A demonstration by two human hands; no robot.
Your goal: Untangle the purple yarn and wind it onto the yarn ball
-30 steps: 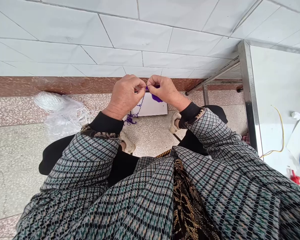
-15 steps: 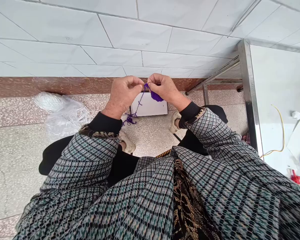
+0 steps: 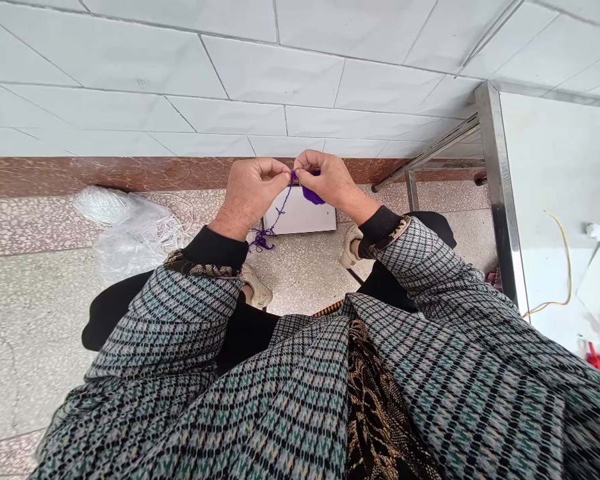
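Observation:
Between my two hands is purple yarn (image 3: 286, 200), pinched at a small bunched spot. My left hand (image 3: 253, 190) closes thumb and forefinger on it from the left. From the right, my right hand (image 3: 327, 179) pinches the same spot, its fingertips very near the left ones. A wound purple bundle of yarn (image 3: 313, 195) hangs under my right hand, partly hidden by it. One strand runs down from the fingertips to a loose purple tangle (image 3: 263, 239) beside my left wrist. Whether there is a knot at the pinch is too small to tell.
A white box (image 3: 300, 213) lies on the speckled floor below my hands. To the left are a clear plastic bag (image 3: 130, 233) and white cord (image 3: 100, 203). A metal-framed table (image 3: 535, 167) stands right, bearing a yellow cord (image 3: 567, 260). The tiled wall (image 3: 280, 73) rises ahead.
My fingertips have come closer together at the yarn, and the small loop between them looks more bunched. My left hand has shifted slightly right.

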